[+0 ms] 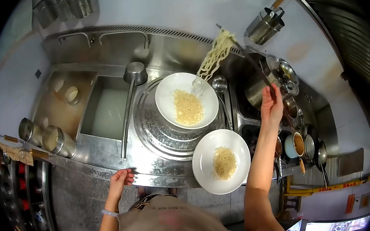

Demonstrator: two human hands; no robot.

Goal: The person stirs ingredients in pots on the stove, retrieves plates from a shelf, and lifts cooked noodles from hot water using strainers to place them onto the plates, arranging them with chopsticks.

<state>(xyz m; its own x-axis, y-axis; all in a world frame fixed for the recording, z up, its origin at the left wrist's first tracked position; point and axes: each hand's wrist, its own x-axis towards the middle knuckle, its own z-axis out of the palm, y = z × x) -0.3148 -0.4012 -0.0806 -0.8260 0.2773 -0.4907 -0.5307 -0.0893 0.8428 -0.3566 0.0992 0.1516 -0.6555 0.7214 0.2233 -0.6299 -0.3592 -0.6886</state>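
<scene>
My right hand [272,103] is closed around long dark chopsticks [250,59]. A clump of noodles [217,55] hangs from their far end, its strands trailing down to the rim of the upper white bowl [165,95]. Inside that bowl lies a heap of noodles [188,107]. A second white bowl [203,169], nearer to me at the counter edge, holds a smaller portion of noodles [224,162]. At the front edge of the counter, left of both bowls, my left hand [121,178] has loosely bent fingers and nothing visible in it.
A long-handled ladle [128,116] lies left of the round ridged metal lid [147,132]. Another ladle [220,86] rests right of the upper bowl. Water fills the left basin [105,109]. Metal noodle strainers [59,142] stand far left; a large pot [258,92] stands right.
</scene>
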